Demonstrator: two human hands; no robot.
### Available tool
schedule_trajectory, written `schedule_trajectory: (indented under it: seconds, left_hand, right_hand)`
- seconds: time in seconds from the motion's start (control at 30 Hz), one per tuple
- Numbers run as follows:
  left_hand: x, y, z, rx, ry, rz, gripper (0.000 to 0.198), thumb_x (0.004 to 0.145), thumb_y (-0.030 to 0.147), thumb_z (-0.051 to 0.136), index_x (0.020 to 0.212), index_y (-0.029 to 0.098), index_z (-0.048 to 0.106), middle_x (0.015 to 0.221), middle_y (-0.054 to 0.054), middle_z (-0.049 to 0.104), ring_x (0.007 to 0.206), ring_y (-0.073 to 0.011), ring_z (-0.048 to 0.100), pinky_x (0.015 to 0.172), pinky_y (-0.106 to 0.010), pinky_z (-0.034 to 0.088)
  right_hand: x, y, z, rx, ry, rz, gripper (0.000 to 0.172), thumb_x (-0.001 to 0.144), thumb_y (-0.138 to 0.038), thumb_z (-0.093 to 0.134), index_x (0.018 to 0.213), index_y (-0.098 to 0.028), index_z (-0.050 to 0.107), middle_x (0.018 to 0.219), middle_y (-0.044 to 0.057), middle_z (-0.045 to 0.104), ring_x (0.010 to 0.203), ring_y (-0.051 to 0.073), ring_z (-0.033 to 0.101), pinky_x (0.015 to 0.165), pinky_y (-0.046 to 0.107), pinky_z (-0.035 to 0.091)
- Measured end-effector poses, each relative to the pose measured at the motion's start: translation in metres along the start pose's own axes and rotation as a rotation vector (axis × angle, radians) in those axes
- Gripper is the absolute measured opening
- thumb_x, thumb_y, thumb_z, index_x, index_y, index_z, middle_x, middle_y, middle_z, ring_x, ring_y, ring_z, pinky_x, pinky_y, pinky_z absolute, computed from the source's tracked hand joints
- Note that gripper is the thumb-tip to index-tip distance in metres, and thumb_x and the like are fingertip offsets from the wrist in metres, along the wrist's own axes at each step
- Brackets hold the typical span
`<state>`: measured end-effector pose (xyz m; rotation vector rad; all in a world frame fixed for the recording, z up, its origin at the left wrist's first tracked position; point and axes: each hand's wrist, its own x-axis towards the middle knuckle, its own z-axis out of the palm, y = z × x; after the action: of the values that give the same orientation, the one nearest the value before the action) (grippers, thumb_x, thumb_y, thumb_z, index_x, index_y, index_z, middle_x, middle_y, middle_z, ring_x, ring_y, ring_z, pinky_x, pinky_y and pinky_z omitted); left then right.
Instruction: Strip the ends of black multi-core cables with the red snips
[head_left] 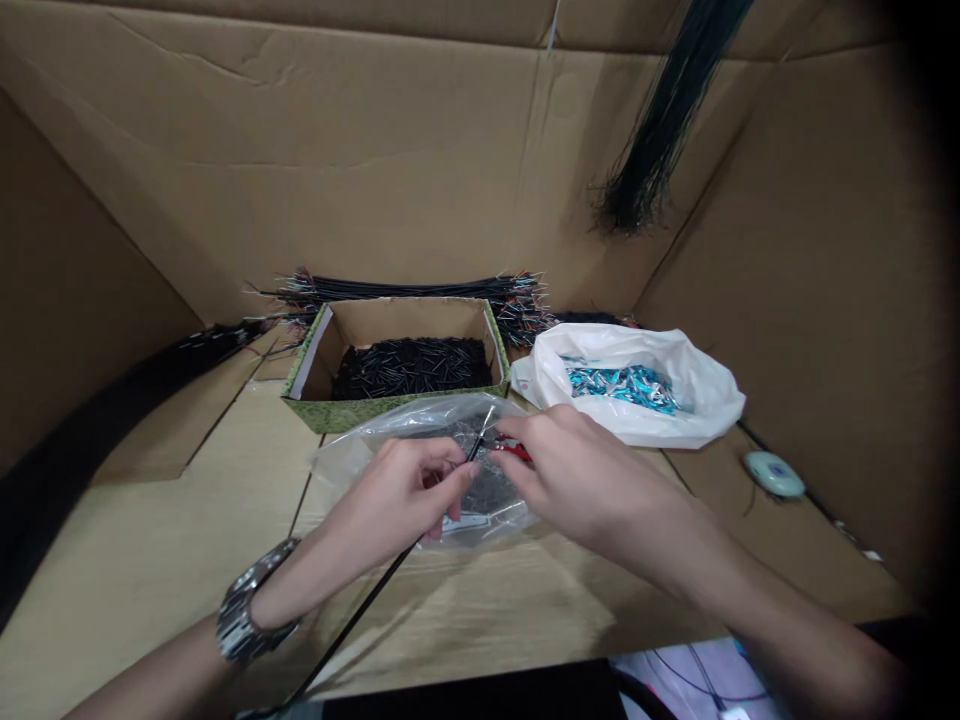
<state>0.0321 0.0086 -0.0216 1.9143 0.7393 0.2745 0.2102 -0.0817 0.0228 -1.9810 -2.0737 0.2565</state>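
Probably this black cable (pixel 361 613) is light, smooth and springy, best held close to its tip (pixel 488 416). My left hand (pixel 411 490) pinches it there, above the clear bag (pixel 341 452); my right hand (pixel 574 465) is closed around a red-handled tool (pixel 514 450). The cable looks thin and dark, the tip pale.

Eyes on the left forearm (pixel 341 550), and there's the flash: a chunky, silver-toned wristwatch (pixel 245 600) looped around it, its wide metal band (pixel 234 624) a run of polished links with darker gaps! The dial can't be made out. Over to the right forearm (pixel 712 560), bare along its visible length, and the left hand (pixel 409 488) and right hand (pixel 574 465), bare too!
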Motion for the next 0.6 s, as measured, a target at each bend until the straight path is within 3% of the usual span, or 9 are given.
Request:
schedule_trajectory:
  seconds: [0.3, 0.47, 0.6]
  left_hand:
    - [0.007, -0.001, -0.009, 0.052, -0.021, -0.020, 0.038, 0.098, 0.041, 0.053, 0.069, 0.018, 0.060, 0.053, 0.003, 0.059, 0.039, -0.0108, 0.052, 0.041, -0.020, 0.040]
    - [0.011, -0.006, -0.017, 0.006, -0.043, -0.044, 0.034, 0.099, 0.044, 0.048, 0.093, 0.018, 0.069, 0.057, 0.004, 0.060, 0.038, -0.0108, 0.052, 0.038, -0.019, 0.041]
    - [0.011, -0.006, -0.018, -0.012, -0.057, -0.047, 0.033, 0.100, 0.045, 0.047, 0.095, 0.020, 0.067, 0.058, 0.005, 0.059, 0.038, -0.0100, 0.051, 0.037, -0.018, 0.039]
  right_hand:
    - [0.012, 0.004, 0.025, 0.051, -0.039, 0.008, 0.023, 0.095, -0.017, 0.050, 0.084, -0.015, 0.070, 0.071, 0.008, 0.065, 0.057, 0.016, 0.051, 0.055, 0.031, 0.026]
    - [-0.001, 0.010, 0.008, 0.072, 0.007, 0.087, 0.023, 0.096, -0.024, 0.051, 0.077, -0.018, 0.063, 0.062, 0.003, 0.058, 0.054, 0.014, 0.042, 0.054, 0.032, 0.025]
    - [-0.009, 0.009, -0.005, 0.103, 0.030, 0.141, 0.026, 0.095, -0.029, 0.053, 0.071, -0.021, 0.058, 0.056, -0.001, 0.052, 0.051, 0.013, 0.036, 0.052, 0.031, 0.025]
